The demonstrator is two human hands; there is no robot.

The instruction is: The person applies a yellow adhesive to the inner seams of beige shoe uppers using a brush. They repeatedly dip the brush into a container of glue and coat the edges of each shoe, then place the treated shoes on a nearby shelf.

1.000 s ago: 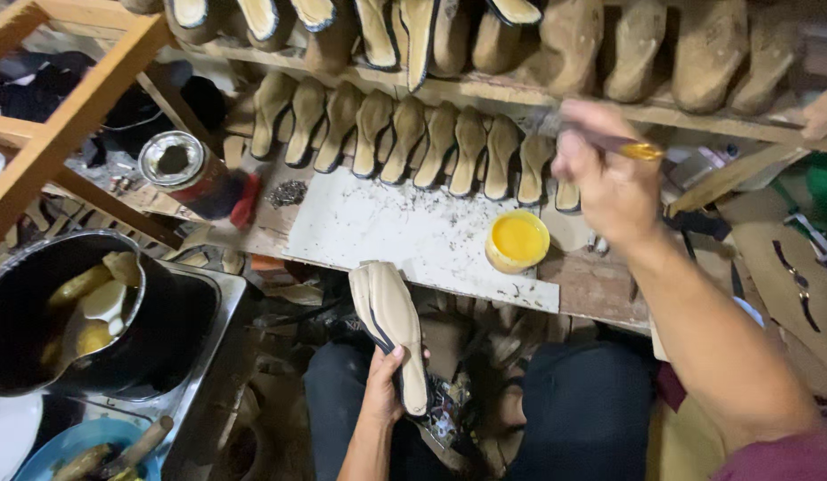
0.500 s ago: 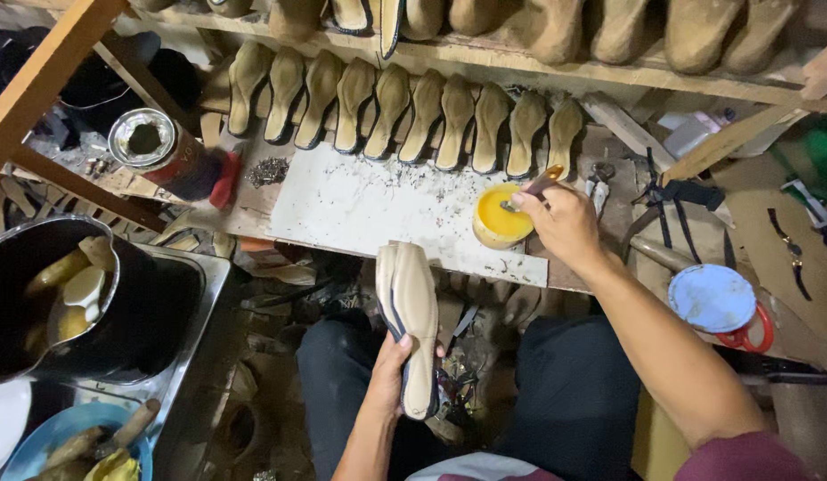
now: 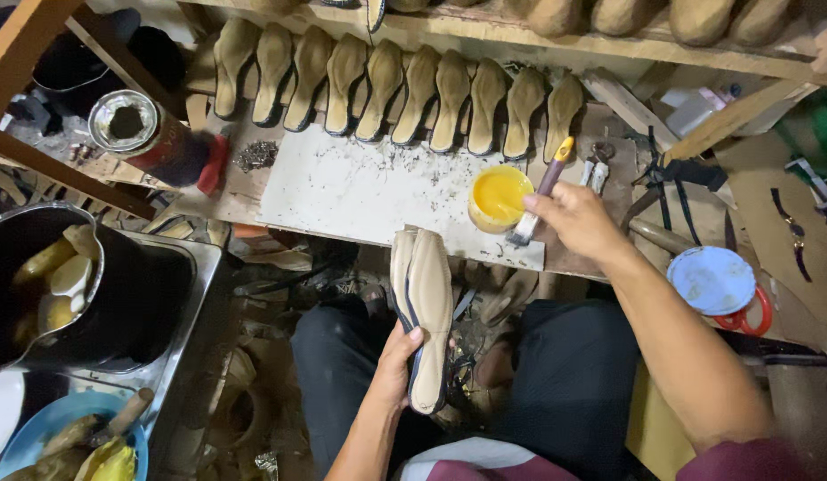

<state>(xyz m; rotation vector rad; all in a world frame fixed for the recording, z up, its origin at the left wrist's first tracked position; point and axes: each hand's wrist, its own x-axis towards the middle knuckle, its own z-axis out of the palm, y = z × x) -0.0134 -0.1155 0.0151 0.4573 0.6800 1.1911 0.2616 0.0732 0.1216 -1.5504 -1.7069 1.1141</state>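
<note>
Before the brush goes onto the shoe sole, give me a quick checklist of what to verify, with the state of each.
1. Left hand grips the shoe sole, bare face up: ok.
2. Right hand holds the brush: ok.
3. Bristles loaded with yellow glue: cannot tell, the tip is blurred.
4. Yellow glue cup upright on the white board, glue inside: ok.
5. Cup set well in from the board's front edge: not ok, it sits close to it.

Brush (image 3: 538,200) bristle tip: hidden behind the yellow glue cup (image 3: 498,198) rim. Upper-shelf shoe lasts (image 3: 627,13): cut off by top edge. Blue bowl (image 3: 39,436): cut off at bottom-left corner.
</note>
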